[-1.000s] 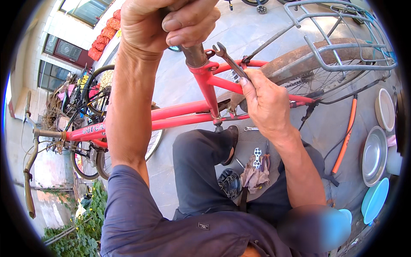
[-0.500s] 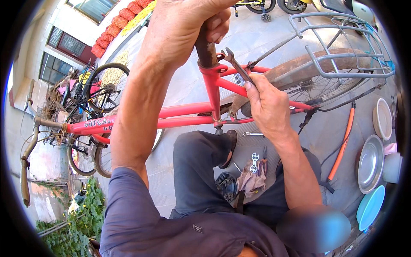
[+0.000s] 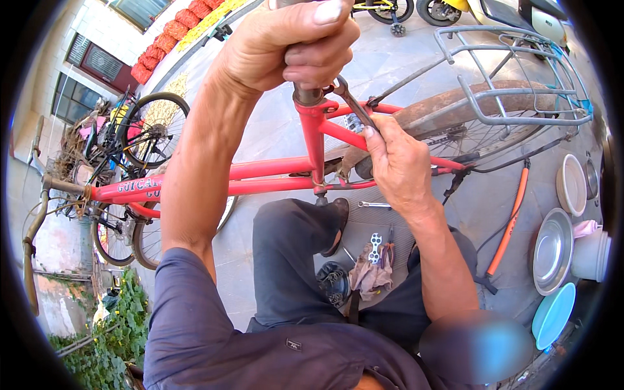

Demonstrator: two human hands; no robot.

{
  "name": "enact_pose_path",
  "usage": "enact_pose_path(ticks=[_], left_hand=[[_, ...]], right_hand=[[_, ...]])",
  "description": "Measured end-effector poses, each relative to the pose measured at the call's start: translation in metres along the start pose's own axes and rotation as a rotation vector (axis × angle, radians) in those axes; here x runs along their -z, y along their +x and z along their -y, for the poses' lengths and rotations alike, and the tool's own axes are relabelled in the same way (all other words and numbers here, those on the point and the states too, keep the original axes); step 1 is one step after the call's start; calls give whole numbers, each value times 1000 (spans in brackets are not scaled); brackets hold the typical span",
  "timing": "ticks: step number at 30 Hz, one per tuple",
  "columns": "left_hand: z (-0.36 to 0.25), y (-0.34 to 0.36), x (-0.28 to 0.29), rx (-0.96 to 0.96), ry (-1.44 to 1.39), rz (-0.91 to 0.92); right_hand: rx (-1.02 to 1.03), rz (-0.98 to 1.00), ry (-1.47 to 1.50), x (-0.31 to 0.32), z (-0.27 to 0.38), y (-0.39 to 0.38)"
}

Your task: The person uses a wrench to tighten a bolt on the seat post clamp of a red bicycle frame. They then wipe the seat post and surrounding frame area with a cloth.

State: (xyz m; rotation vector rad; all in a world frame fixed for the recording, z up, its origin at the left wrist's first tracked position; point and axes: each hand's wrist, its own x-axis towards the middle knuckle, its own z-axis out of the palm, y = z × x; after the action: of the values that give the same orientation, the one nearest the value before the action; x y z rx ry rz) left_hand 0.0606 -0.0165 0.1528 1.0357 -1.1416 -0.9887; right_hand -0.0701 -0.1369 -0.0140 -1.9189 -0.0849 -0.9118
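Observation:
A red bicycle frame (image 3: 315, 133) stands across in front of me, with a worn metal seat post (image 3: 307, 96) rising from its seat tube. My left hand (image 3: 289, 52) is wrapped round the upper part of this post, thumb on top; whatever sits above is cut off by the picture edge. Between the thumb and fingers of my right hand (image 3: 400, 156) is a steel open-end wrench (image 3: 355, 105). Its jaw reaches the clamp (image 3: 330, 104) at the top of the seat tube, where my left fingers partly hide the contact.
Behind the clamp lie the rusty rear mudguard (image 3: 481, 94) and a grey rack (image 3: 507, 84). On the ground are another wrench (image 3: 374, 205), a multi-hole spanner (image 3: 375, 248), pliers (image 3: 390, 250), a rag (image 3: 370, 276), an orange-bodied pump (image 3: 510, 221) and basins (image 3: 552, 253). Other bicycles (image 3: 153, 133) stand left.
My left hand is now closer to the clamp, with less of the post showing beneath it and its thumb in sight. The right hand keeps the wrench at the clamp. The view has shifted slightly.

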Motion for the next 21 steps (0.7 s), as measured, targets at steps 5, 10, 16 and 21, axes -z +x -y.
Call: enact_pose_path(ticks=[5, 10, 16, 21], left_hand=[[2, -1, 5, 35, -91, 0], [-1, 6, -75, 22, 607, -970], [2, 9, -65, -43, 501, -906], [-2, 1, -12, -51, 357, -88]], right_hand=[[6, 1, 2, -2, 2, 0], [18, -23, -38, 1, -3, 0], [5, -10, -4, 0, 1, 0], [2, 9, -34, 2, 0, 2]])
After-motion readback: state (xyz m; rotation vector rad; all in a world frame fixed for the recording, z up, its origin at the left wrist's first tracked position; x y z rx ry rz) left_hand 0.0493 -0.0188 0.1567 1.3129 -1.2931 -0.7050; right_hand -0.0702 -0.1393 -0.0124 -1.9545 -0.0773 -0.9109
